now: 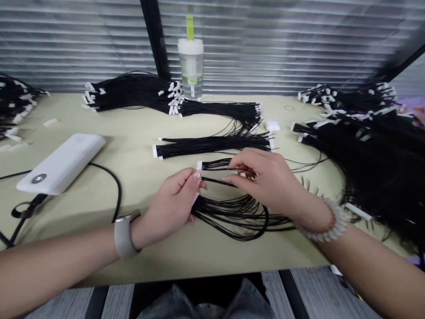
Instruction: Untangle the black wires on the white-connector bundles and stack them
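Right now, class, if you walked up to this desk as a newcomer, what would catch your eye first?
At the centre, the left hand pinches a white connector while the right hand fingers thin black wires looping on the tan table. Heaps of black wire bundles crowd the right side, and a white power bank lies at left.
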Action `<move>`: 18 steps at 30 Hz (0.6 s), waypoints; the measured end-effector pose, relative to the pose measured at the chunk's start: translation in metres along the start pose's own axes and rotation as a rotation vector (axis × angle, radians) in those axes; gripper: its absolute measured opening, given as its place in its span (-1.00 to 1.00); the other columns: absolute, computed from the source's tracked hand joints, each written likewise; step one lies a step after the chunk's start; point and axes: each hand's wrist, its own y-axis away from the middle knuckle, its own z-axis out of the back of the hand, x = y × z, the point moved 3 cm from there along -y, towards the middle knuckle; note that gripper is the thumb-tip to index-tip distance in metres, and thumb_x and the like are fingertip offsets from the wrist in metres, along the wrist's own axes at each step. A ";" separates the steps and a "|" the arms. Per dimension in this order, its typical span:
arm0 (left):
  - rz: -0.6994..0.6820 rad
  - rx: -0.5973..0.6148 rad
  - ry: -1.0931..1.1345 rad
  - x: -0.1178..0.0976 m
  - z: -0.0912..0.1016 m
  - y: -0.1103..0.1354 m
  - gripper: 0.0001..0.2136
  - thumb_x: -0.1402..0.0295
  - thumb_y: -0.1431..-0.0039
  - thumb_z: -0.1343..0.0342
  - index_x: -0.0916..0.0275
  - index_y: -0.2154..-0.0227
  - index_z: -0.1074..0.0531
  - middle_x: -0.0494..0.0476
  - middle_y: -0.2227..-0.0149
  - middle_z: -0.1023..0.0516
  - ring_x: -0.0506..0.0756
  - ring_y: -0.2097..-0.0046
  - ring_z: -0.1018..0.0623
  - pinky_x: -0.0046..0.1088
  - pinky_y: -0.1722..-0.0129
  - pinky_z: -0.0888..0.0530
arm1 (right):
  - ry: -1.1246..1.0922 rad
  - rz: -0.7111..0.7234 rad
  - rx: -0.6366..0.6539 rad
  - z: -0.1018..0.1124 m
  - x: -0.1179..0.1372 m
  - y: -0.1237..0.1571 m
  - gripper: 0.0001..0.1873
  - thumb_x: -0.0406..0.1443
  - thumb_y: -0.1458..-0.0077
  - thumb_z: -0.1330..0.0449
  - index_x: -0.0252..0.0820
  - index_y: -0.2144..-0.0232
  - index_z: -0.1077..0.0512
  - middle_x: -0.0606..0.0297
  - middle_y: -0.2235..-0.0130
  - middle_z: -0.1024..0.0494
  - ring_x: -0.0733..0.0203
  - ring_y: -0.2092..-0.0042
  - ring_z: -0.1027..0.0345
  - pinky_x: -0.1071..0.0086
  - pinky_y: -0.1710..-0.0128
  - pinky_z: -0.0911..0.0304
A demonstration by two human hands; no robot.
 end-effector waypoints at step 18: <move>0.017 -0.181 0.264 0.005 0.004 -0.009 -0.69 0.07 -0.12 0.08 0.24 0.47 -0.29 -0.03 0.51 -0.29 -0.13 0.66 -0.24 -0.68 0.84 -0.24 | -0.014 -0.183 0.424 0.028 -0.029 0.020 -0.52 -0.02 0.01 -0.10 -0.24 0.74 -0.24 0.41 0.70 -0.23 0.49 0.67 0.01 0.52 0.70 0.08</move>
